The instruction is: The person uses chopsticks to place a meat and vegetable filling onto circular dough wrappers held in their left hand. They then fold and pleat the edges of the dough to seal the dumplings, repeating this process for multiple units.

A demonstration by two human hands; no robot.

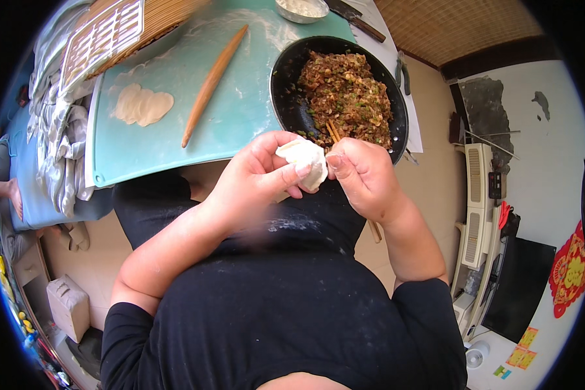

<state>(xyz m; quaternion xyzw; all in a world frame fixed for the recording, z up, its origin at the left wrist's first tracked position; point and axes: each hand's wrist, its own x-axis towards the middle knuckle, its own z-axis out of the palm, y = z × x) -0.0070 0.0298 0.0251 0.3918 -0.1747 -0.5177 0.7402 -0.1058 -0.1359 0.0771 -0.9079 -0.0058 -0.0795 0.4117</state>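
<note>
My left hand (266,166) is closed around a white dumpling wrapper (304,159), cupped and folded, just in front of the pan. Whether filling lies inside it cannot be seen. In my right hand (365,175) a pair of wooden chopsticks (333,130) is gripped, its tips toward the pan and its back ends sticking out below the fist. The right thumb and forefinger are at the wrapper's right edge. Beyond both hands stands a black pan (288,107) with brown minced filling (348,91) flecked with green.
Overlapping dough rounds (143,105) lie on a floured teal mat (127,159), left of a wooden rolling pin (213,84). A metal bowl of flour (303,10) and a knife (364,26) are at the back. A slatted tray (162,19) with a white rack (104,39) occupies the far left.
</note>
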